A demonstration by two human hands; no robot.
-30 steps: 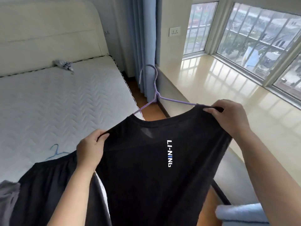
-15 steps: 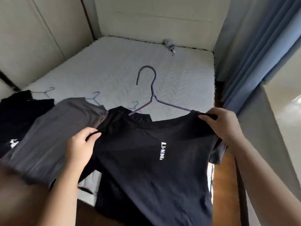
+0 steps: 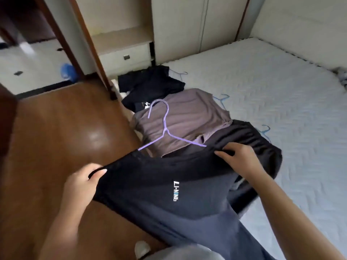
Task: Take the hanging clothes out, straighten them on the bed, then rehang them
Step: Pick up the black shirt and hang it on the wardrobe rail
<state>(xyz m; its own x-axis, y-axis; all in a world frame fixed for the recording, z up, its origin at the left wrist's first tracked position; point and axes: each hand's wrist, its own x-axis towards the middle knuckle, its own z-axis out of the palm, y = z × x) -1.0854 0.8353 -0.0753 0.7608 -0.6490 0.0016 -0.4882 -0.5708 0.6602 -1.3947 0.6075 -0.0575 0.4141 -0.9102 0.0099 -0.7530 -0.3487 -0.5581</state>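
Note:
I hold up a black T-shirt (image 3: 169, 196) with a white logo, threaded on a purple hanger (image 3: 165, 126) whose hook sticks up above the collar. My left hand (image 3: 82, 182) grips the shirt's left shoulder. My right hand (image 3: 238, 156) pinches the right shoulder where the hanger arm ends. The shirt hangs over the bed's (image 3: 281, 94) near edge. On the bed behind it lie a grey-brown shirt (image 3: 191, 113), a black garment (image 3: 249, 139) and another black shirt (image 3: 150, 85), each with a blue hanger partly hidden under it.
Brown wooden floor (image 3: 56, 137) spreads to the left. A cream wardrobe with a drawer unit (image 3: 124, 57) stands past the bed's corner. An open doorway (image 3: 33, 61) shows a white tiled floor. A small bundle (image 3: 341, 76) lies at the bed's far right.
My view has swung left from the window past the headboard to the wardrobe and doorway. Both hands keep their hold on the black shirt's shoulders and carry it along.

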